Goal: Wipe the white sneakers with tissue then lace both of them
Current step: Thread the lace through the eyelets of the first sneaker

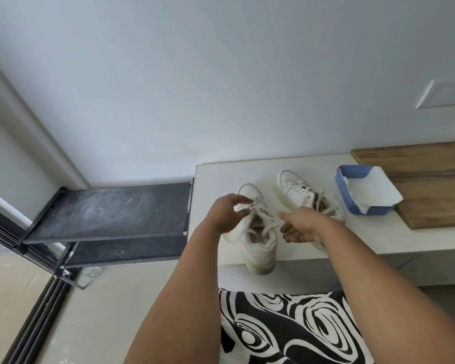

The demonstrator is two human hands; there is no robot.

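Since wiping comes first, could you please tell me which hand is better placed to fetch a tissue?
Probably the right hand: it hovers open nearer the blue tissue box; the left hand hovers over the nearer sneaker.

The right hand [301,227] covers the heel of the far sneaker [300,193] (1 of 2); the wooden board [426,185] and wall plate [444,94] run off the right edge.

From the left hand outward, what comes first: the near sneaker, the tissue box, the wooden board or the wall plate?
1. Near sneaker, right beside the left hand.
2. Tissue box, to the right, past the other sneaker.
3. Wooden board, right of the box.
4. Wall plate, high on the right.
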